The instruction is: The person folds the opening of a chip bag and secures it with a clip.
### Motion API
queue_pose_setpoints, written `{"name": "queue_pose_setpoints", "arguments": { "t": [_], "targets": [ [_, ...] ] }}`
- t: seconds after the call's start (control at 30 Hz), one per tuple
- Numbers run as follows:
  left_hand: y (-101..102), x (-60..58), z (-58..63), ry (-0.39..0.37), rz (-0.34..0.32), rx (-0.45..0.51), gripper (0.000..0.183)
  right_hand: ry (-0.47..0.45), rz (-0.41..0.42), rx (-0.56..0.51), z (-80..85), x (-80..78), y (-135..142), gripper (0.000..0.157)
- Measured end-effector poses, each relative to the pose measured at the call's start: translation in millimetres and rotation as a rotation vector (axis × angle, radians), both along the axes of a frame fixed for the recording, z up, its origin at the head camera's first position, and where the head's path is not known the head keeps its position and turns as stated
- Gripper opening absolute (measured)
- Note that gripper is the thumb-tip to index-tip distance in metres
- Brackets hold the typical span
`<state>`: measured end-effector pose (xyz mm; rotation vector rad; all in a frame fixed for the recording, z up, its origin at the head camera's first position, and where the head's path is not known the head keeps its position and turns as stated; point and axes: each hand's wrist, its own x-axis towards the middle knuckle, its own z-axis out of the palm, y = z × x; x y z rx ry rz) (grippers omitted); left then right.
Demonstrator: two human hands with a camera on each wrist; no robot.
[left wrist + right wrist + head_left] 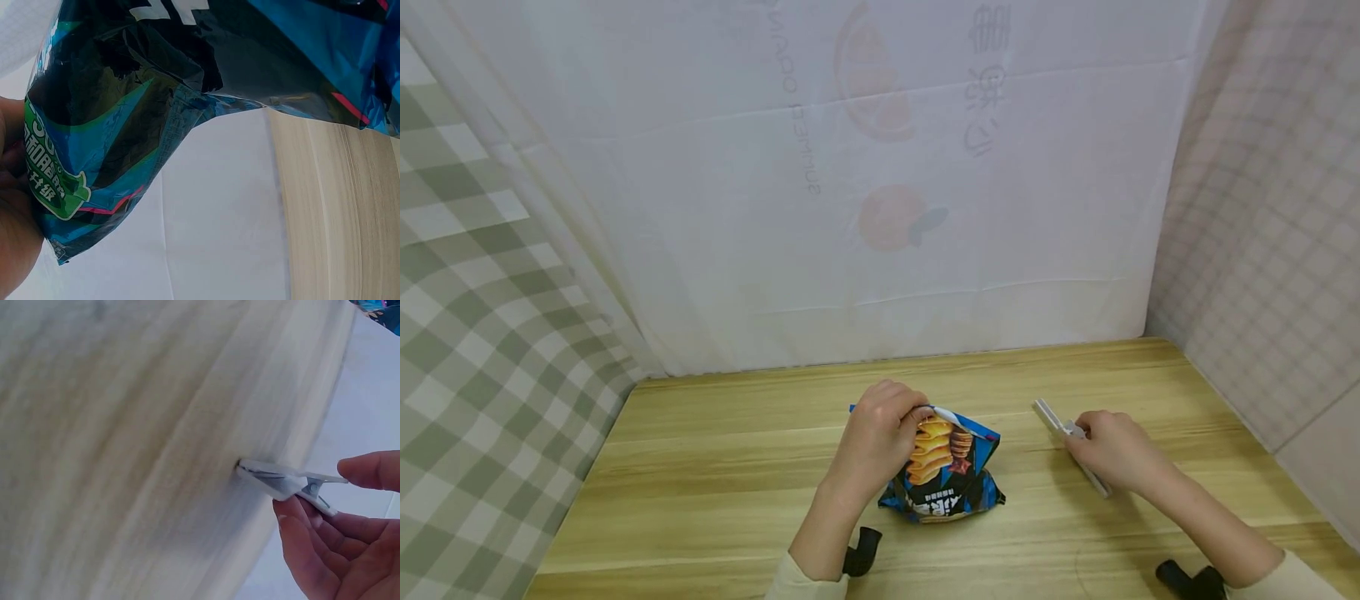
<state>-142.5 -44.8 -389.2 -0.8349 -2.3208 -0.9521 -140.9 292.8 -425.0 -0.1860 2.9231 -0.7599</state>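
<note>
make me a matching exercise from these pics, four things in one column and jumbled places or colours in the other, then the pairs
1. Snack bag
2. Clip
3. Table
4. Cloth at the head view's left edge

A. Green and white checks
B. Between the fingers of the right grip
C. Held near its upper edge by the left grip
D. Yellowish wood grain

Pairs: 1-C, 2-B, 3-D, 4-A

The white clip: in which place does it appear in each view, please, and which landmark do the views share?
Head: the white clip is right of centre, lower half, held by the right hand.
Left wrist: not in this picture.
Right wrist: right of centre, just below mid-height.
Shared landmark: the wooden table, visible in all three.
</note>
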Motion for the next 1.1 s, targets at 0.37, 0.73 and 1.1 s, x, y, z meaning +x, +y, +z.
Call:
{"name": "queue_pose_setpoints", "arguments": {
  "t": [0.37,0.73,1.1],
  "targets": [
    [0.2,-0.5,0.1,0.006,0.008,-0.003,0.006,0.104,-0.087,-0.017,4.1,3.0,-0.1,0.035],
    [0.4,-0.4,0.7,0.003,0.011,-0.004,0.006,0.232,-0.042,-0.104,9.0,11.4,-0.4,0.035],
    [-0.8,-0.9,0.0,0.014,-0.001,-0.007,0.006,0.433,0.025,-0.207,6.1,20.4,-2.4,0.027]
  ]
}}
